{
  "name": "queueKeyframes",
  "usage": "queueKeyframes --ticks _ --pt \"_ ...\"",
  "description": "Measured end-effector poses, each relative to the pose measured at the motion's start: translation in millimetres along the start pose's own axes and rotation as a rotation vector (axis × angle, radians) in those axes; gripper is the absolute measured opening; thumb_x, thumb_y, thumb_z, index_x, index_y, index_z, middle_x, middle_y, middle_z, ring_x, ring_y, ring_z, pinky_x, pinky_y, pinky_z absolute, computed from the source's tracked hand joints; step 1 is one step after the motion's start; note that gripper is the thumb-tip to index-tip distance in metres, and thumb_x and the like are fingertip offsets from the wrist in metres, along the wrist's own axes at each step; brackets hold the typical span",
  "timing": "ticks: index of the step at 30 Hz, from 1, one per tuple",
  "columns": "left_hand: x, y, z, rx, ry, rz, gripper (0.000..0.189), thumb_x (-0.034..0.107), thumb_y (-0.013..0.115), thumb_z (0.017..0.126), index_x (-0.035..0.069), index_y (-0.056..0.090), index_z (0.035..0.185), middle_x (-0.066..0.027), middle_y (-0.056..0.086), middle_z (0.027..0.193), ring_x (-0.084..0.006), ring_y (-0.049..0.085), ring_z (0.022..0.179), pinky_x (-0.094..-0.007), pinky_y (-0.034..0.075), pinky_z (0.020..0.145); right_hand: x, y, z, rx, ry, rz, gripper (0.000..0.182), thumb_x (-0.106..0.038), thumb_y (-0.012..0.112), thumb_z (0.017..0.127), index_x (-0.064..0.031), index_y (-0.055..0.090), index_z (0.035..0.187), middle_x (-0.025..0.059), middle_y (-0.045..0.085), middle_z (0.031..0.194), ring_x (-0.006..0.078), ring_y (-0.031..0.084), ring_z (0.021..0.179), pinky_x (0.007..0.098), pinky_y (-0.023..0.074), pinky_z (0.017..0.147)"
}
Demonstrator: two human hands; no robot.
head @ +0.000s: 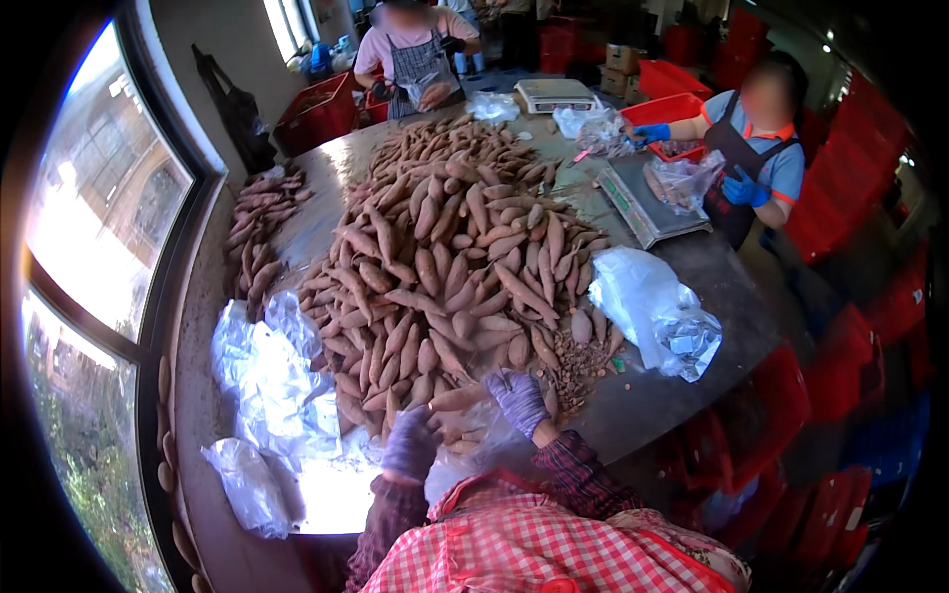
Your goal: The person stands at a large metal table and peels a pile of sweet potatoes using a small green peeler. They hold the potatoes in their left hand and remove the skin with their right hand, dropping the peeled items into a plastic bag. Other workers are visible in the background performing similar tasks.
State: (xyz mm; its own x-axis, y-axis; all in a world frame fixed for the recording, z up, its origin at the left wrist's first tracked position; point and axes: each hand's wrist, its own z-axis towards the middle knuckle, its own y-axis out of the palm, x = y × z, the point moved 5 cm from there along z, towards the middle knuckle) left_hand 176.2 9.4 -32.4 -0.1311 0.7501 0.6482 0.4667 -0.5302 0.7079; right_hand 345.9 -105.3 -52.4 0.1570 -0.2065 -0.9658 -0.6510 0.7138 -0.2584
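Observation:
A large heap of sweet potatoes (445,274) covers the middle of the metal table (667,400). At its near edge, both my hands wear purple knitted gloves. My left hand (412,445) is beside a sweet potato (458,398) lying across the front of the heap; its fingers are partly hidden. My right hand (515,400) is at the right end of that same sweet potato, fingers bent, and whether it grips is unclear. Between my hands and close to my body, a clear plastic bag (474,445) lies with a few sweet potatoes at its mouth.
Plastic bags (278,378) lie left, more (652,304) right. Small broken pieces (578,367) are scattered right of the heap. Across the table, two co-workers handle bags near digital scales (645,204). Red crates (764,415) stand at the right; a window (111,185) is at the left.

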Motion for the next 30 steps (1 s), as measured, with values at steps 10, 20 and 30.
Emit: queueKeyframes --ticks 10,20,30 --pt "35 80 -43 -0.107 -0.266 -0.358 0.056 0.031 0.056 0.083 -0.004 0.042 0.125 -0.0173 0.059 0.109 -0.0162 0.058 0.069 -0.0264 0.046 0.066 20 58 -35 -0.625 0.064 -0.124 0.039 -0.038 0.043 0.091 -0.0066 0.060 0.105 0.0154 0.063 0.077 0.0317 0.060 0.073 0.0409 0.0470 0.073" --pt "22 5 -48 0.074 -0.198 -0.271 0.039 0.025 0.051 0.089 0.003 0.048 0.121 -0.0107 0.061 0.096 -0.0146 0.056 0.068 -0.0249 0.046 0.061 41 2 -78 -0.336 0.641 0.665 0.021 -0.021 0.060 0.086 -0.0035 0.064 0.096 0.0015 0.062 0.071 0.0061 0.051 0.053 0.0188 0.0377 0.045" --pt "20 -6 -29 -0.027 0.031 0.054 0.034 0.018 0.040 0.094 0.000 0.045 0.122 -0.0118 0.060 0.102 -0.0206 0.058 0.087 -0.0301 0.045 0.081 126 -82 48 0.437 0.236 -0.935 0.036 -0.033 0.068 0.073 -0.0043 0.062 0.094 0.0182 0.061 0.082 0.0316 0.061 0.085 0.0405 0.0484 0.072"
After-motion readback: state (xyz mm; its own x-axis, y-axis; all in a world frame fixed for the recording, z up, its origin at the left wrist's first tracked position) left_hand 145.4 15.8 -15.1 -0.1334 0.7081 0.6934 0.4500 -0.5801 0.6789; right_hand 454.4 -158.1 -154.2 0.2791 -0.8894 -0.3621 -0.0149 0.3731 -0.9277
